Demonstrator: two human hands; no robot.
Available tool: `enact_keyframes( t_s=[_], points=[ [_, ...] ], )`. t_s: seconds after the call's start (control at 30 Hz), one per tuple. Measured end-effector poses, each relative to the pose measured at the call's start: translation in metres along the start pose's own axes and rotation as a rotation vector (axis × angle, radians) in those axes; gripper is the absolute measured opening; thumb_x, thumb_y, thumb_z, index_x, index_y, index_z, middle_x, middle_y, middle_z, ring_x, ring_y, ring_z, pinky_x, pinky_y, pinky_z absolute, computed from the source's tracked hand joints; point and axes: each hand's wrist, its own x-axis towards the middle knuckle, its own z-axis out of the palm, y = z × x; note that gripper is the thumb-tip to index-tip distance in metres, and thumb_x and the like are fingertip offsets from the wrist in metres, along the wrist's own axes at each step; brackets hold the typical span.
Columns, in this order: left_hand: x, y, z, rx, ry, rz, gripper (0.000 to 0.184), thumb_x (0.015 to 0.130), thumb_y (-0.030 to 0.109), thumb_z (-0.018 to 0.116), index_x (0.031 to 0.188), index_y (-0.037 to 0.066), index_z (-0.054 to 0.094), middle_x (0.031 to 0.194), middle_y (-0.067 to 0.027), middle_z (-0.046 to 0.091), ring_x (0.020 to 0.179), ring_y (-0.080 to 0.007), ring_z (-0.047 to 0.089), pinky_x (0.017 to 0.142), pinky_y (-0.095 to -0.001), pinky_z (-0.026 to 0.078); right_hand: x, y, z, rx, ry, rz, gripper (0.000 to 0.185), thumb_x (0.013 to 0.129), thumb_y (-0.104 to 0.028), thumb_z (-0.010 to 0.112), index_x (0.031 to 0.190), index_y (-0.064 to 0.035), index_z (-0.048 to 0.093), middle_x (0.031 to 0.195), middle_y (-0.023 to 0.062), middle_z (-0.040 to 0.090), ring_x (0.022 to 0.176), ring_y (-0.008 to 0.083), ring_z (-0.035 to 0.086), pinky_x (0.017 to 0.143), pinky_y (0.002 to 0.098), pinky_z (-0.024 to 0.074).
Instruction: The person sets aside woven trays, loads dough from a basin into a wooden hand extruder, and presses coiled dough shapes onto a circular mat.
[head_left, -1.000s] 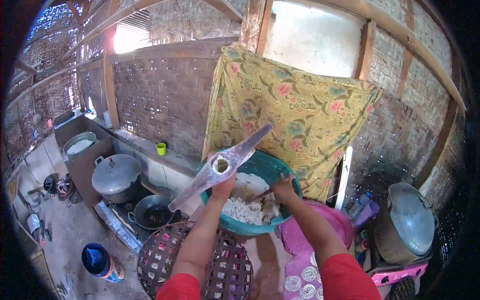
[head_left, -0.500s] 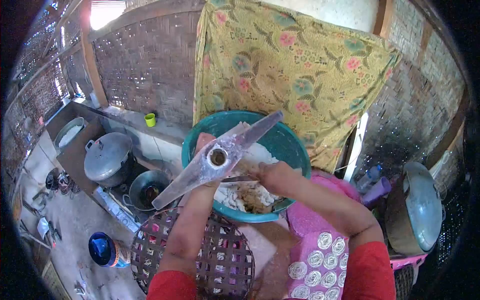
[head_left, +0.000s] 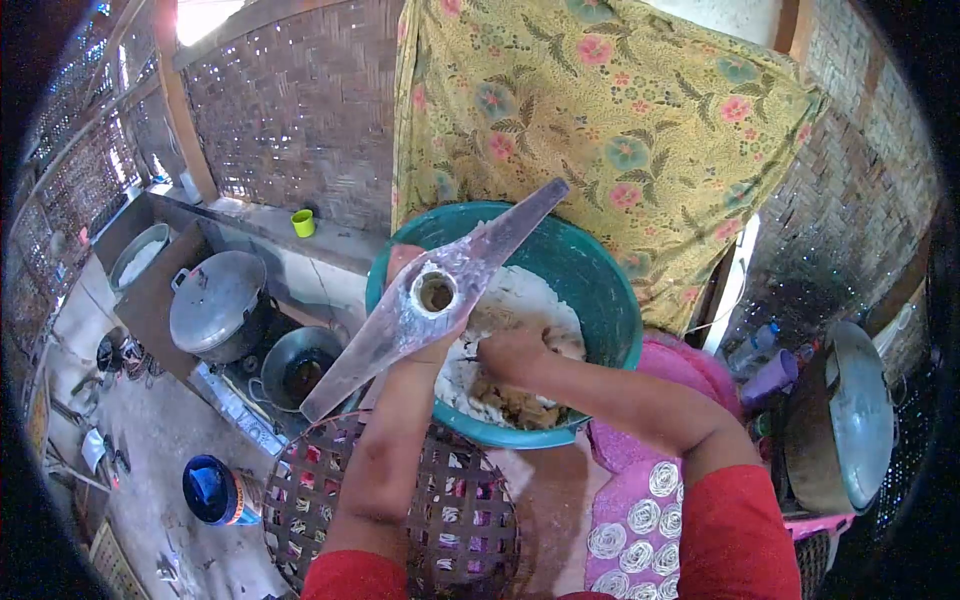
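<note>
A long grey tool with two flat arms and a round hole in its middle (head_left: 480, 250) hangs tilted over the left side of the green basin (head_left: 622, 300). My left hand (head_left: 405, 262) is wrapped round it, partly hidden behind it. Inside the basin are white floury stuff (head_left: 535, 300) and a brown moist mass (head_left: 520, 405). My right hand (head_left: 512, 355) is closed low in the basin, at the border of white and brown; what its fingers hold is hidden.
A woven basket (head_left: 450, 500) stands in front of the basin, with a pink tray of coiled noodles (head_left: 640, 525) to its right. Lidded pots stand at left (head_left: 218, 300) and right (head_left: 860, 420). A flowered cloth (head_left: 600, 130) hangs behind.
The view has tilted down toward the basin. My right hand has moved left and inward from the basin's right side. More brown mass shows at the front of the basin.
</note>
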Motion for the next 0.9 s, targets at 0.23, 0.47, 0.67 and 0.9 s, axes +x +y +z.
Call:
enact_keyframes(
  t_s=[0.23, 0.47, 0.67, 0.9],
  points=[
    [-0.02, -0.039, 0.007, 0.405, -0.026, 0.318, 0.037, 0.074, 0.024, 0.067, 0.102, 0.002, 0.059, 0.105, -0.0187, 0.056, 0.101, -0.0384, 0.049, 0.095, -0.0474, 0.038, -0.006, -0.009, 0.016, 0.239, -0.059, 0.067, 0.024, 0.074, -0.018, 0.059, 0.089, -0.0009, 0.067, 0.091, 0.0217, 0.066, 0.088, 0.0345, 0.066, 0.072, 0.0457, 0.0529],
    [-0.01, -0.008, -0.004, 0.079, -0.184, 0.111, 0.029, 0.071, 0.02, 0.07, 0.09, 0.003, 0.056, 0.089, -0.0144, 0.058, 0.086, -0.0334, 0.054, 0.079, -0.0409, 0.044, -0.056, 0.043, -0.007, 0.591, -0.094, -0.148, 0.041, 0.088, -0.042, 0.056, 0.114, -0.0104, 0.063, 0.09, 0.0153, 0.067, 0.072, 0.0234, 0.06, 0.068, 0.037, 0.0478],
    [0.0, 0.01, 0.006, 0.015, -0.246, 0.321, 0.033, 0.064, 0.016, 0.078, 0.088, 0.007, 0.057, 0.073, -0.0097, 0.055, 0.07, -0.0274, 0.054, 0.063, -0.0362, 0.044, -0.181, 0.086, -0.106, 0.816, -0.256, -0.054, 0.037, 0.092, -0.035, 0.056, 0.121, -0.0123, 0.059, 0.067, -0.0058, 0.049, 0.058, 0.0043, 0.041, 0.048, 0.0218, 0.0343],
    [0.012, 0.008, 0.045, 0.085, -0.285, 0.526, 0.038, 0.058, 0.022, 0.074, 0.084, 0.006, 0.051, 0.078, -0.0099, 0.049, 0.076, -0.0281, 0.05, 0.067, -0.0372, 0.041, -0.254, 0.096, -0.172, 0.977, -0.136, 0.156, 0.036, 0.092, -0.037, 0.054, 0.117, -0.0116, 0.062, 0.056, -0.0075, 0.036, 0.049, 0.0049, 0.033, 0.043, 0.0222, 0.0278]
  ],
)
